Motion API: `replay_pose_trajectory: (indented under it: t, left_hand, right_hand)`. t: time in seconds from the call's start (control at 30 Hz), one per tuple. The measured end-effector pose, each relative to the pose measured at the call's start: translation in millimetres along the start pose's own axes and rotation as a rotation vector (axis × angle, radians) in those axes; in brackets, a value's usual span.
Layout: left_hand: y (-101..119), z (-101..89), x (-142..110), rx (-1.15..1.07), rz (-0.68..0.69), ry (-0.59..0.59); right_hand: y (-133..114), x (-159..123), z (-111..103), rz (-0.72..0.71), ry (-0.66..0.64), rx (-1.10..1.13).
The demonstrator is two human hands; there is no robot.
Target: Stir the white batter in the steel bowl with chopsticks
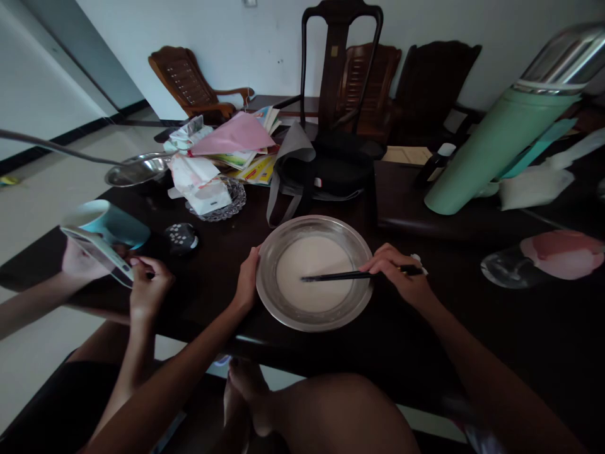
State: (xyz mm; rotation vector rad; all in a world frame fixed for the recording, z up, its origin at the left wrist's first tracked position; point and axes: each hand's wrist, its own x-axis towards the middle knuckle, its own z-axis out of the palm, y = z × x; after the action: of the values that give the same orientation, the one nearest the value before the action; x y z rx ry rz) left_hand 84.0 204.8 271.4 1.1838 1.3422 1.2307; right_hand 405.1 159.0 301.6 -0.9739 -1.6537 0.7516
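Note:
A round metal bowl (283, 309) holding pale liquid batter sits on the dark table (496, 328) in front of me. My left hand (246, 277) is closed on the bowl's left rim. At the bowl's right edge, my right hand (401, 274) pinches a pair of black chopsticks (340, 275), whose tips reach over the batter to the left.
Another person's hand (147, 287) at the left holds a phone (101, 255) near a light blue cup (106, 224). A metal ladle (135, 169), papers, a black bag (331, 167), a green thermos (501, 139) and wooden chairs crowd the far side.

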Motion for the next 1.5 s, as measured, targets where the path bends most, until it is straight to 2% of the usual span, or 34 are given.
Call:
replay_pose_trajectory:
  t: [0.07,0.17,0.2,0.27,0.33,0.37,0.43,0.5,0.53,0.6,0.67,0.7,0.77,0.87,0.93,1.03,1.1,1.2,1.27,1.37,1.5]
  left_hand:
    - [2,1.0,-1,-0.023,-0.01,-0.018]
    - [4,2.5,-1,-0.037,-0.005,-0.047]
    - [4,2.9,-1,-0.037,0.0,-0.054]
    - [6,3.6,-1,-0.036,0.007,-0.059]
    - [8,4.2,-2,-0.037,-0.001,-0.051]
    - [9,4.5,-3,-0.037,-0.004,-0.042]
    - [11,4.9,-4,-0.037,-0.006,-0.028]
    - [10,5.1,-4,-0.034,-0.007,-0.033]
    - [10,5.0,-4,-0.034,-0.008,-0.04]
    - [8,4.6,-3,-0.038,-0.019,-0.049]
    - [7,4.1,-2,-0.039,-0.028,-0.036]
    - [6,4.0,-2,-0.039,-0.029,-0.026]
    - [6,4.0,-2,-0.041,-0.018,-0.011]
    - [7,4.7,-3,-0.053,-0.015,-0.029]
    - [9,5.3,-3,-0.053,-0.025,-0.033]
    - [10,5.8,-4,-0.052,-0.027,-0.011]
    - [10,5.9,-4,-0.056,-0.024,-0.01]
    - [10,5.6,-3,-0.047,-0.022,-0.028]
    - [9,5.4,-3,-0.041,-0.016,-0.03]
    - [10,5.4,-3,-0.045,-0.017,-0.024]
    - [12,5.6,-4,-0.03,-0.007,-0.031]
  right_hand:
    - [2,0,-1,-0.002,0.002,-0.07]
    - [5,-1,-4,0.051,0.18,-0.019]
    - [5,-1,-4,0.063,0.201,0.014]
    - [4,-1,-4,0.056,0.129,0.034]
    - [2,0,-3,0.029,-0.016,-0.028]
    - [1,0,-2,0.018,-0.029,-0.065]
    - [1,0,-3,0.057,0.067,-0.084]
    - [1,0,-5,0.088,0.221,-0.028]
    - [1,0,-5,0.093,0.246,0.005]
    - [0,0,-5,0.085,0.173,0.031]
    - [-2,0,-4,0.068,0.054,-0.011]
    - [-2,0,-4,0.065,0.038,-0.043]
    - [-2,1,-4,0.082,0.115,-0.067]
    - [0,1,-6,0.11,0.254,0.028]
    - [-1,1,-6,0.114,0.179,0.066]
    - [-3,0,-5,0.099,0.028,-0.007]
    - [-3,1,-6,0.097,0.078,-0.031]
    - [-2,1,-7,0.124,0.177,0.062]
    - [-3,1,-6,0.125,0.11,0.092]
    - [-3,1,-5,0.088,-0.004,0.001]
    - [1,1,-6,0.092,0.157,0.021]
